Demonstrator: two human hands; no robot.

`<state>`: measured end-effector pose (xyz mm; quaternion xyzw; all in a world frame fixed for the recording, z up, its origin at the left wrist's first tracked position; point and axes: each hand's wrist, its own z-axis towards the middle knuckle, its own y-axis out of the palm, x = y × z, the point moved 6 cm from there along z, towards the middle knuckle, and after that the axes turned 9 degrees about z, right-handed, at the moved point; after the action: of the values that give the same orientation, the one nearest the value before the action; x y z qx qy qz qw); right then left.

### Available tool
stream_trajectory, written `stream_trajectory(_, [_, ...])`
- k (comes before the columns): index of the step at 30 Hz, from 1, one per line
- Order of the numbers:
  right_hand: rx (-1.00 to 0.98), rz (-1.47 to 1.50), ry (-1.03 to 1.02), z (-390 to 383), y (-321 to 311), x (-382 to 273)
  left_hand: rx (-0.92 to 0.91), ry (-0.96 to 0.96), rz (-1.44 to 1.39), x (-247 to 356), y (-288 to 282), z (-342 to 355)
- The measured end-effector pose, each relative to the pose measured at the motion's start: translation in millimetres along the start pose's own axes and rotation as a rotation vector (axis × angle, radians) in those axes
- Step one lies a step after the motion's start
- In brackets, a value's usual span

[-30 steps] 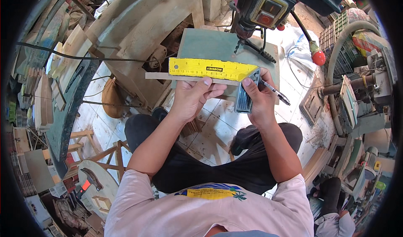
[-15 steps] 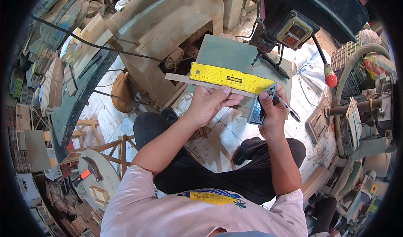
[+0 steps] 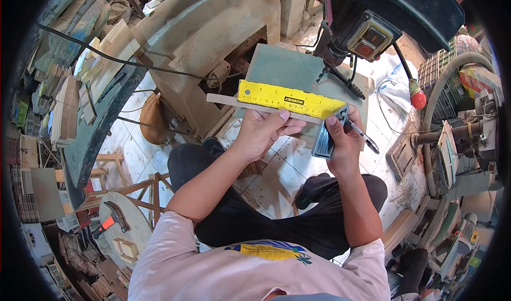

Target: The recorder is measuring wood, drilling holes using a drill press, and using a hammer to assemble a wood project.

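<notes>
My left hand [image 3: 261, 130] is closed on a thin wooden strip [image 3: 222, 99], pinching its near edge with the thumb on top. Along the strip lies the yellow blade of a try square [image 3: 282, 96]. Its dark metal stock [image 3: 322, 141] is gripped by my right hand [image 3: 345, 146], with the thumb pressed on it near the corner where blade and stock meet. A pen [image 3: 367, 140] also sticks out from between the right hand's fingers, pointing down to the right. Strip and square are held in the air in front of the drill press table [image 3: 282, 64].
The drill press head [image 3: 372, 37] with its chuck [image 3: 334, 56] and bit stands just beyond my hands. A hammer [image 3: 117, 220] and small wooden blocks [image 3: 126, 249] lie on a round stool [image 3: 114, 205] at the left. Stacked wood strips [image 3: 68, 106] stand further left. A black cable [image 3: 159, 66] crosses at upper left.
Almost nothing differs. The square, strip and both hands sit very slightly further left in the picture, and the surroundings shift slightly too.
</notes>
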<state>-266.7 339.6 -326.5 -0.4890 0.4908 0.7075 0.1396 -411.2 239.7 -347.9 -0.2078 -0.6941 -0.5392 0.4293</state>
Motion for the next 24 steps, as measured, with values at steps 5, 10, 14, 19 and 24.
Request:
stream_trajectory(5, [0.005,-0.001,0.014,0.0,1.1,-2.0,-0.008,-0.002,-0.011,1.7,0.6,0.2])
stream_trajectory(10, [0.003,0.003,0.006,0.3,1.1,-3.2,-0.02,0.002,-0.012,-0.8,-0.9,1.0])
stream_trajectory(14, [-0.006,0.007,0.011,0.5,2.3,-3.4,-0.01,0.003,-0.016,0.7,-0.2,0.1])
stream_trajectory(19, [-0.011,-0.003,0.022,0.0,3.2,-4.5,-0.005,-0.002,-0.014,0.4,-0.5,-0.4])
stream_trajectory(24, [-0.003,0.013,0.027,0.3,1.9,-2.7,-0.006,0.003,-0.005,0.5,0.4,0.5])
